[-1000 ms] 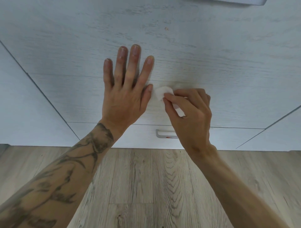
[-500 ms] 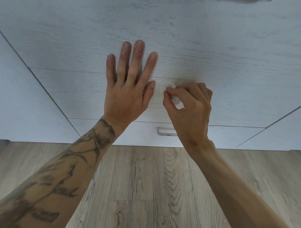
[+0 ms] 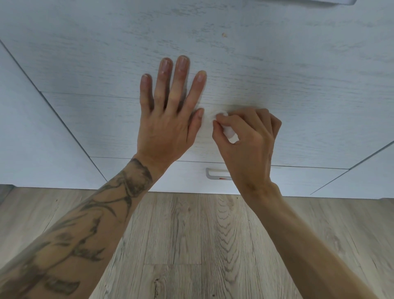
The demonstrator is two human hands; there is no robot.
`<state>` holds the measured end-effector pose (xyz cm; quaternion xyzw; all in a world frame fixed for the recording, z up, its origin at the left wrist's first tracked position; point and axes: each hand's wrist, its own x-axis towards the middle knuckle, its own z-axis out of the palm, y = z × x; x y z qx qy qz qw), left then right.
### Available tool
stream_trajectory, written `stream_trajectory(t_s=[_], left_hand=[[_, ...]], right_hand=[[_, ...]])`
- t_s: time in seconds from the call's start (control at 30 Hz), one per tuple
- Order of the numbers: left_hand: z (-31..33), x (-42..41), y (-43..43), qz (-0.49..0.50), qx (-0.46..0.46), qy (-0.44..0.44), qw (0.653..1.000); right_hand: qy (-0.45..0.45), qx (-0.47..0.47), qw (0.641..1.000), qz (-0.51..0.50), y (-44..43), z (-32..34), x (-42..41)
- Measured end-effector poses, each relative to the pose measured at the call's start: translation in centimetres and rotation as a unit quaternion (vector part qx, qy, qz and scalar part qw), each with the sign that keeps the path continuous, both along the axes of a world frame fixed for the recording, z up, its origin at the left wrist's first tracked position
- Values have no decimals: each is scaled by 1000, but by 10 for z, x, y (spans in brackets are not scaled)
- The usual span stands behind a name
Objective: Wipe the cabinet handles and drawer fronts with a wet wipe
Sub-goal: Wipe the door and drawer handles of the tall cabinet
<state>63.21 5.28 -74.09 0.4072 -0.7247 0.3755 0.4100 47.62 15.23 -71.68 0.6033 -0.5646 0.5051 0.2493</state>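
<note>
A white wet wipe (image 3: 229, 132) is bunched small in my right hand (image 3: 249, 145), pinched between thumb and fingers and pressed against a pale wood-grain drawer front (image 3: 298, 119). My left hand (image 3: 168, 119) lies flat on the same drawer front just left of the wipe, fingers spread and pointing up, its thumb almost touching the wipe. Below, the lowest drawer front (image 3: 298, 181) carries a silver handle (image 3: 213, 175), partly hidden behind my right wrist. Most of the wipe is covered by my fingers.
A small brown speck (image 3: 223, 34) sits on the upper drawer front. Another handle edge (image 3: 332, 1) shows at the top right. Plain white panels (image 3: 32, 138) flank the drawers on both sides. Wood-look flooring (image 3: 181, 245) runs beneath.
My right hand has closed tighter over the wipe, so less of it shows. My left hand stays flat on the drawer front, barely shifted.
</note>
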Motion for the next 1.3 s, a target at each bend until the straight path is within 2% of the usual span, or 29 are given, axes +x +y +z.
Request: stream_trajectory(t_s=[0.47, 0.57, 0.8, 1.03, 1.13, 1.3], left_hand=[[-2, 0, -1, -4, 0, 0, 1000], [-1, 0, -2, -2, -4, -1, 1000], [-2, 3, -3, -15, -3, -8, 1000], [-2, 1, -2, 1, -8, -13, 1000], [-1, 1, -2, 5, -6, -12, 1000], [-2, 3, -2, -2, -3, -16, 1000]], right_hand=[[-11, -17, 1000, -4, 4, -5, -4], [-11, 9, 1000, 0, -1, -2, -3], [-40, 91, 989, 113, 9, 2, -38], [-77, 124, 983, 112, 24, 2, -85], [-65, 117, 984, 120, 19, 2, -69], [17, 88, 986, 144, 13, 2, -64]])
